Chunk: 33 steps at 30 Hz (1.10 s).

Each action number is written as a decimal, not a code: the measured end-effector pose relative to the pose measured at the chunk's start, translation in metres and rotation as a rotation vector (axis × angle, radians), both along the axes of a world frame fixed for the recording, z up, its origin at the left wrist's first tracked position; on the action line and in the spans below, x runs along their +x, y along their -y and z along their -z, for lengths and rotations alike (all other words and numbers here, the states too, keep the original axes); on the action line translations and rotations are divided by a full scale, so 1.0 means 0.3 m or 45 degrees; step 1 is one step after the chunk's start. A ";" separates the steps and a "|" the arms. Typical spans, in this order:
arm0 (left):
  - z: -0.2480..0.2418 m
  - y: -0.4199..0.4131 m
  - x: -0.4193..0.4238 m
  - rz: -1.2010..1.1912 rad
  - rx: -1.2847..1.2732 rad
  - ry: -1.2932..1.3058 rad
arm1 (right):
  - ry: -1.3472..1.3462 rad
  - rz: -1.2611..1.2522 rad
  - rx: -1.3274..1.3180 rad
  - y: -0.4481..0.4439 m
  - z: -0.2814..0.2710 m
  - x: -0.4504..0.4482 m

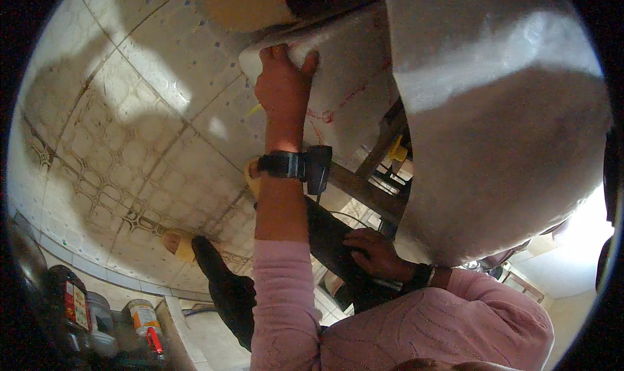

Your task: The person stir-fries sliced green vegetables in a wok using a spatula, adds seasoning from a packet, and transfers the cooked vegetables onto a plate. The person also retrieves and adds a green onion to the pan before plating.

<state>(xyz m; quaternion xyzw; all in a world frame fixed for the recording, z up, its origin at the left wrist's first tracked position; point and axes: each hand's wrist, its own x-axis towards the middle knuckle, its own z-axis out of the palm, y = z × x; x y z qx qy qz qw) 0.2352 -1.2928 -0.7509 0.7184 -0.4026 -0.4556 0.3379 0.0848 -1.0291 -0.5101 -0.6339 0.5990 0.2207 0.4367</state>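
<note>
My left hand (284,73) reaches forward, its fingers curled on the rim of a pale sheet with red markings (348,95). The thumb stands off to one side, and what the fingertips hold is partly hidden. A black strap with a small dark device (317,169) is around that wrist. Low at the right, my right hand (373,256) rests on my dark trouser leg (331,244) with nothing seen in it, a dark band around its wrist. A large whitish cover (492,142), creased and shiny in places, spreads over the right side.
Beneath the cover stands a dark wooden frame (370,188) with a yellow object (398,149) beside it. My feet wear yellow slippers (180,244) on the patterned tile floor (146,147). A dark bottle (73,303) and a labelled jar (143,317) stand lower left.
</note>
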 end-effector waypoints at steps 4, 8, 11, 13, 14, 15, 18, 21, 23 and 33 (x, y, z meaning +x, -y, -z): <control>0.038 -0.004 -0.020 -0.060 -0.073 -0.010 | -0.010 -0.036 0.018 0.016 -0.006 0.002; 0.061 0.031 -0.056 -0.026 0.075 -0.090 | 0.002 -0.099 -0.041 0.022 -0.011 0.011; 0.060 0.056 -0.036 0.010 -0.006 0.061 | -0.001 -0.075 -0.011 0.013 -0.013 0.021; 0.049 0.043 0.007 -0.012 -0.096 0.163 | 0.026 -0.060 -0.024 -0.002 -0.014 0.028; 0.036 0.024 0.037 -0.038 -0.084 0.175 | 0.063 -0.067 -0.061 -0.011 -0.015 0.032; 0.019 0.000 0.070 -0.061 -0.069 0.188 | 0.109 -0.065 -0.114 -0.023 -0.015 0.037; -0.071 -0.146 0.193 -0.437 0.001 -0.449 | 0.075 -0.012 -0.181 -0.073 -0.015 0.048; -0.220 -0.330 0.394 -0.908 0.181 -1.945 | 0.032 0.015 -0.172 -0.137 -0.016 0.045; -0.360 -0.411 0.472 -1.049 -0.023 -2.137 | 0.172 -0.114 -0.321 -0.169 -0.008 0.032; -1.157 -0.763 0.697 -1.044 -0.596 -2.281 | 1.013 0.868 0.190 -0.052 -0.346 0.434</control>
